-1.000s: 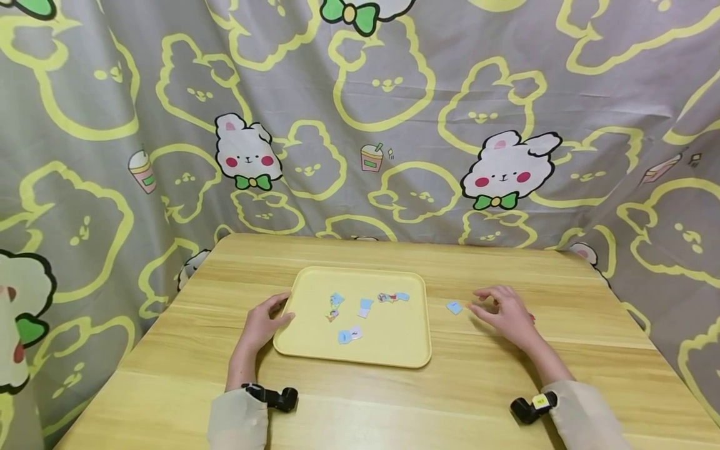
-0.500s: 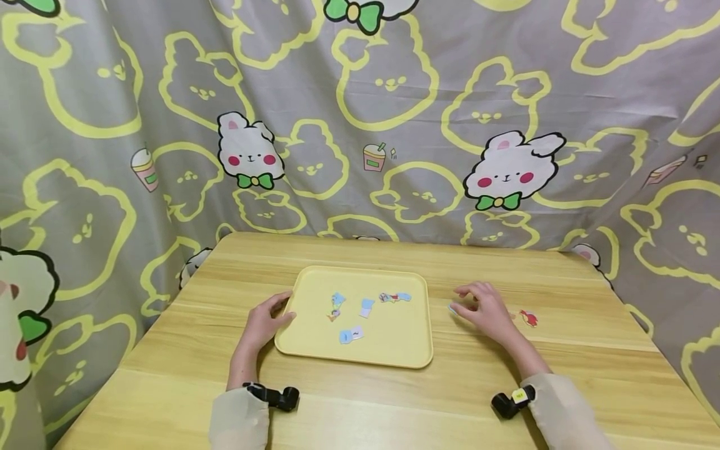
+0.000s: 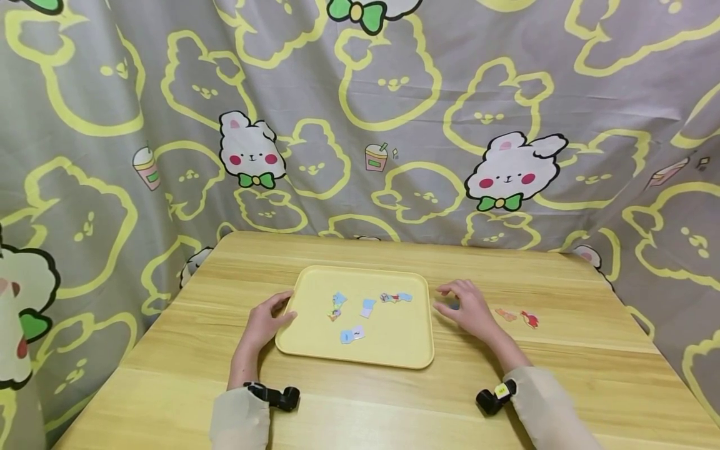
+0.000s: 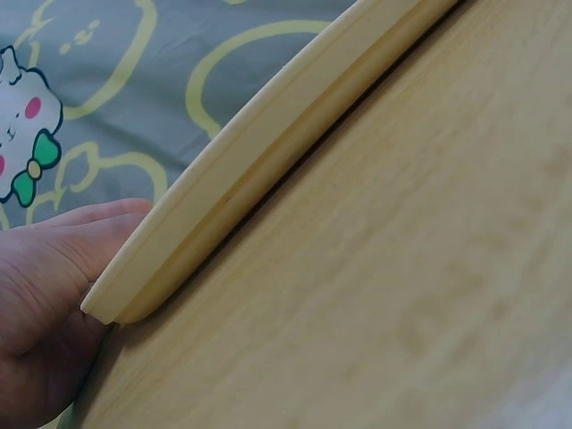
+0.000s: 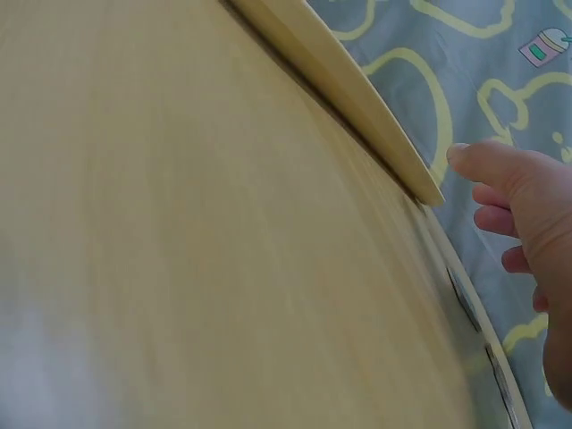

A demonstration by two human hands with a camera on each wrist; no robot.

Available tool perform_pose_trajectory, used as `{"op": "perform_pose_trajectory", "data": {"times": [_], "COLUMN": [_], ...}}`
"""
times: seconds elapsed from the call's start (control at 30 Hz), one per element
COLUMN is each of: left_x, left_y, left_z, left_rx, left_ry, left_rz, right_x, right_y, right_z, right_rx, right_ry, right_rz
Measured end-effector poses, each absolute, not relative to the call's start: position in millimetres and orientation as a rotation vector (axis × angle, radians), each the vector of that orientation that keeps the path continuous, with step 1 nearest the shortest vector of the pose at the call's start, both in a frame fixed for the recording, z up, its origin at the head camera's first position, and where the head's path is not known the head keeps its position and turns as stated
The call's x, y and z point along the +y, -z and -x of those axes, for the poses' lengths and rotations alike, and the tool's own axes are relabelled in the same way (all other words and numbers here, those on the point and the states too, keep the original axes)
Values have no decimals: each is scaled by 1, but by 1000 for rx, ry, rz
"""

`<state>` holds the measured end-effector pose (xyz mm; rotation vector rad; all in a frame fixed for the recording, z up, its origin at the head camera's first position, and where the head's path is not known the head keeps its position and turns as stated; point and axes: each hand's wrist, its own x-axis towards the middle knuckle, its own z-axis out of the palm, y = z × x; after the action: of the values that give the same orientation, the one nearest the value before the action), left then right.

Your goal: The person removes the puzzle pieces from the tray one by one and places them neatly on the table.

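My left hand (image 3: 264, 322) rests against the left edge of a yellow tray (image 3: 394, 350), its thumb lying over the rim in the head view. In the left wrist view the hand (image 4: 45, 286) is partly behind the tray's side (image 4: 232, 170). Close to the tray's right edge is my right hand (image 3: 467, 309), fingers loosely bent, holding nothing visible. A small blue paper cutout (image 3: 454, 306) shows in the gap between its thumb and fingers. Several cutouts lie on the tray, including a blue-and-lilac pair (image 3: 352, 335) near the front and a colourful strip (image 3: 396, 298) at the back right.
An orange cutout (image 3: 506, 314) and a red cutout (image 3: 529, 319) lie on the wooden table (image 3: 365, 409), right of my right hand. A patterned grey curtain (image 3: 315, 206) hangs along the table's back edge and sides.
My right hand has moved left over the blue cutout towards the tray, uncovering the orange and red cutouts. The left hand and tray stay where they were.
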<state>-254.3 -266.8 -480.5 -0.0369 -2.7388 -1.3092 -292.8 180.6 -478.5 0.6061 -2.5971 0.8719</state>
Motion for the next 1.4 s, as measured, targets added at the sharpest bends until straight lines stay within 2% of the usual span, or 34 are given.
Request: {"op": "perform_pose_trajectory", "data": {"times": [0.8, 1.4], "left_x": [-266, -267], "left_y": [482, 482], "left_z": [253, 255], "left_rx": [-2732, -2721], "left_ry": [1331, 1314], "left_rz": [6, 14], "right_x": [139, 124], "right_y": [481, 480], "right_z": [304, 309], "right_rx": [-2640, -2662], "right_ry": [-761, -627], "right_rz": [-761, -774]}}
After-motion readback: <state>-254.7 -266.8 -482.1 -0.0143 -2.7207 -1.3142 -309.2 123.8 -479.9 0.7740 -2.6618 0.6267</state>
